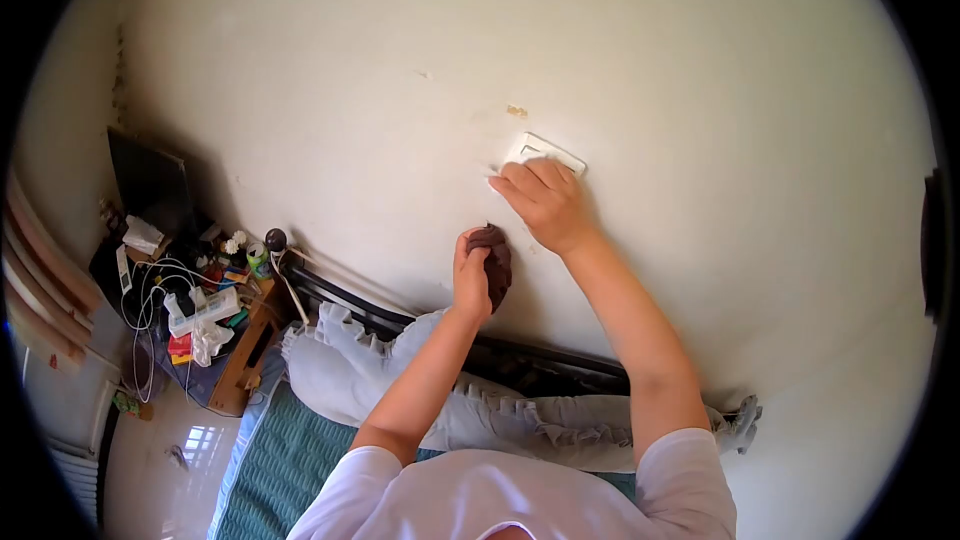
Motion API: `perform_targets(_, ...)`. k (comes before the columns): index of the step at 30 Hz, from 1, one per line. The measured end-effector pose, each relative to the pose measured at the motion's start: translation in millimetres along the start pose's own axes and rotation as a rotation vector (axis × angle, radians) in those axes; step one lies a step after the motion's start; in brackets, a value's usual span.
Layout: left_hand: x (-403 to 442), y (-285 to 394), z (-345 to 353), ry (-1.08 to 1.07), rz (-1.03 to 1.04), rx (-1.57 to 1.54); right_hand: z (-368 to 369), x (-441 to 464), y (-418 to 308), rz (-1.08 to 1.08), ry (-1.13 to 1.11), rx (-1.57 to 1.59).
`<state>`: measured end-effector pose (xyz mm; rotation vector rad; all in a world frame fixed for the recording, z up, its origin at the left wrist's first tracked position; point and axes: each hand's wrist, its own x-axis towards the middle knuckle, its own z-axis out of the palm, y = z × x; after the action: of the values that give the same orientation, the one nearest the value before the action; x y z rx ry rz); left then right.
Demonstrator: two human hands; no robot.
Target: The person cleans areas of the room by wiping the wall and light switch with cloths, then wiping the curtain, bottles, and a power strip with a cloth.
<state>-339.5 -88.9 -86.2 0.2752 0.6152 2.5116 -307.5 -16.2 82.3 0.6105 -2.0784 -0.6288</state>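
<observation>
Against the pale wall, a white switch plate (570, 158) is mounted slightly tilted in my view. My right hand (545, 202) is at its lower edge, fingers closed and covering part of the plate. A small white tissue-like piece (494, 180) pokes out beside the fingertips; most of it is hidden by the hand. Lower and to the left, my left hand (472, 275) is closed around a crumpled dark brown cloth (497, 270), which hangs close to the wall.
Below stands a bed with a green quilted cover (290, 450), grey ruffled pillows (340, 370) and a black headboard rail (350, 302). At left, a cluttered desk (240, 370) holds a dark monitor (150, 180), a power strip (205, 312), cables and a can (258, 260). A curtain (45, 275) hangs beyond.
</observation>
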Motion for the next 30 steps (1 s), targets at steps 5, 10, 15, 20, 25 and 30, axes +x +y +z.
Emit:
perform_targets(5, -6.2, 14.3, 8.8, 0.024, -0.040, -0.031, -26.3, -48.0, 15.7, 0.057, 0.053, -0.055)
perform_targets(10, -5.7, 8.9, 7.5, 0.009, -0.018, -0.027, -18.2, -8.5, 12.9, 0.049, 0.059, -0.025)
perform_targets(15, -4.5, 11.2, 8.2, 0.034, -0.025, -0.057, -29.3, -22.2, 18.7, 0.061, 0.064, -0.002)
perform_targets(20, 1.0, 9.3, 1.4, 0.011, -0.032, -0.015, -41.0, -14.9, 25.0, 0.362, 0.171, 0.039)
perform_targets(25, -1.1, 8.6, 3.2, 0.001, -0.072, -0.074, -33.0, 23.4, 25.1, 0.382, 0.050, 0.072)
perform_targets(30, 0.5, 6.3, -3.2, -0.014, -0.063, -0.010, -56.1, -1.4, 32.4, 0.404, -0.040, 0.018)
